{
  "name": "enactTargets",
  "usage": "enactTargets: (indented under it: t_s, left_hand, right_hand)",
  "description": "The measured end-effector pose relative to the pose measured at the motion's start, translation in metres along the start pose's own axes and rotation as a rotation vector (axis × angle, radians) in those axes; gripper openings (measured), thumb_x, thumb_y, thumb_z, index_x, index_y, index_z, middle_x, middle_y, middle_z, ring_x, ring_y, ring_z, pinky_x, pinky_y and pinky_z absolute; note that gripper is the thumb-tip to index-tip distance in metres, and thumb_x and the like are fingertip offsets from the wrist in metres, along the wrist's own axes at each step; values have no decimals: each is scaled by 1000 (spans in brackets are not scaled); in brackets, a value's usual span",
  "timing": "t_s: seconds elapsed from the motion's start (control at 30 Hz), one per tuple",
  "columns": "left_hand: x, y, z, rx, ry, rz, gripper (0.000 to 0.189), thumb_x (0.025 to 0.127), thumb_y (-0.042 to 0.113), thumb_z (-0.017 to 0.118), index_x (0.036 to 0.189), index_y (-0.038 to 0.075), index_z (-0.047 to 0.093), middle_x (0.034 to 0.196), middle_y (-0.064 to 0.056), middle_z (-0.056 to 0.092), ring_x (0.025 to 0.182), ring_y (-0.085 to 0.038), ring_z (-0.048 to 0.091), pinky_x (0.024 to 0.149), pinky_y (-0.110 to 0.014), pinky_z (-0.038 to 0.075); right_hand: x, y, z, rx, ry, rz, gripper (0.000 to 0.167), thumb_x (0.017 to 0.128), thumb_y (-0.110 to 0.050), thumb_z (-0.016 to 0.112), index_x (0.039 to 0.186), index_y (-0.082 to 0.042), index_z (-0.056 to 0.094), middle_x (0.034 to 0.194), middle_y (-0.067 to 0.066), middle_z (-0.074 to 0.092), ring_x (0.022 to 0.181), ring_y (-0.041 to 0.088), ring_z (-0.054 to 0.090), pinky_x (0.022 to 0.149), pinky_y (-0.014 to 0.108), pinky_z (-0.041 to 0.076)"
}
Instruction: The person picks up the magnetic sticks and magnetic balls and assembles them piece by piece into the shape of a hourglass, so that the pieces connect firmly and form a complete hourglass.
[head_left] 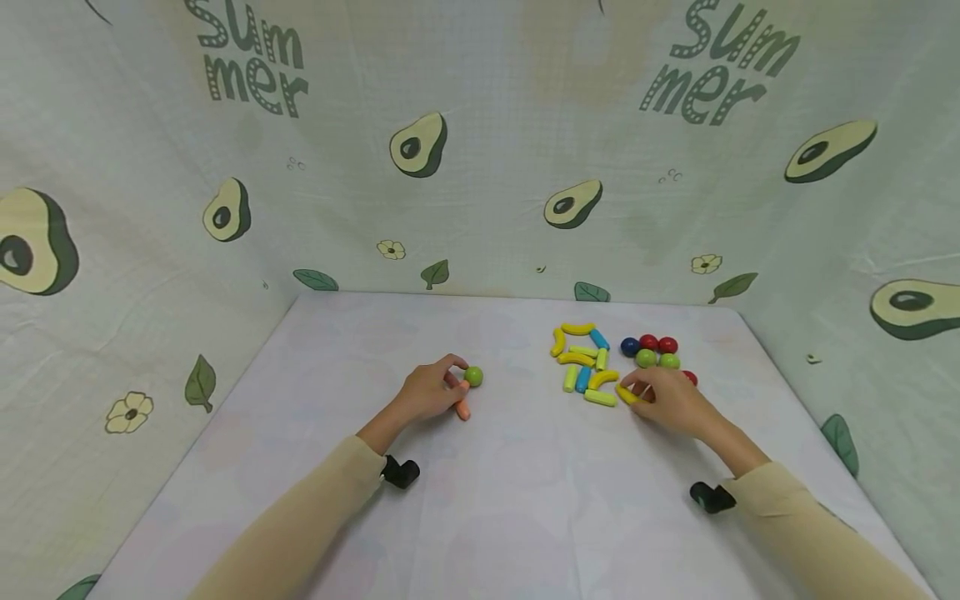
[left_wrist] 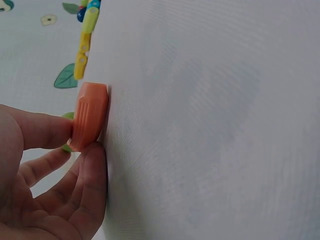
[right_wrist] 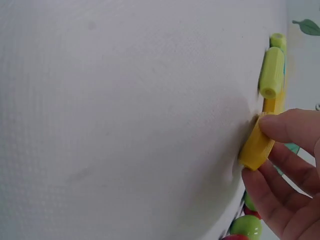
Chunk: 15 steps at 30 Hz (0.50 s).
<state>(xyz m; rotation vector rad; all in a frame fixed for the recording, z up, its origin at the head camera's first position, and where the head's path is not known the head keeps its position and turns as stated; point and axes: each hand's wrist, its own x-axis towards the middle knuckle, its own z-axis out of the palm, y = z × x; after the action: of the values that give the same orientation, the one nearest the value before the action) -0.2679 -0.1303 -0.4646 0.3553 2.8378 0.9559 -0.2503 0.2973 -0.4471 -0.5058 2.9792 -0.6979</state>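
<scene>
My left hand (head_left: 431, 390) pinches a small orange ridged toy stick (left_wrist: 90, 117) between thumb and fingertip, low over the table. A green ball (head_left: 473, 377) lies just past those fingers, mostly hidden in the left wrist view. With thumb and fingertips, my right hand (head_left: 667, 400) holds a yellow toy banana (right_wrist: 257, 145) close to the tabletop. It is at the lower right end of a pattern of yellow bananas (head_left: 576, 359), blue sticks (head_left: 583, 380) and light green sticks (head_left: 600, 398). Beyond the right hand sit green balls (head_left: 646, 358) and red balls (head_left: 648, 342).
A dark blue ball (head_left: 630, 347) sits with the ball cluster, and another red ball (head_left: 691, 378) shows past the right hand. The white tabletop (head_left: 495, 500) meets cloth walls (head_left: 487, 233) printed with avocados and leaves at the back and sides.
</scene>
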Motion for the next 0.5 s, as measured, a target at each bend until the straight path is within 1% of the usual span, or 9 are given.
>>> enactTargets:
  t_s: [0.2,0.37,0.5]
  left_hand:
    - [-1,2,0,-5,2,0,35,103,30,70,137,23,62,107,0,73,94,-20,65,86,-43,53]
    - [-2,3,-1,-4,1,-8,36,103,30,70,138,23,63,107,0,73,92,-20,64,84,-42,53]
    - [-2,3,-1,-1,-1,-6,36,103,30,70,138,22,62,107,0,73,92,-19,64,84,-42,53]
  right_hand:
    - [0,0,-2,4,-17,-13,25,92,-8,81,117,-7,78,99,3,73,87,20,64,78,37,61]
    - [-1,1,-3,6,-7,-12,24,94,-7,77,119,-7,78,103,7,74,89,22,65,80,41,62]
    - [-1,4,-3,-14,7,4,25,96,-7,76,120,-6,77,103,8,74,89,23,65,81,44,62]
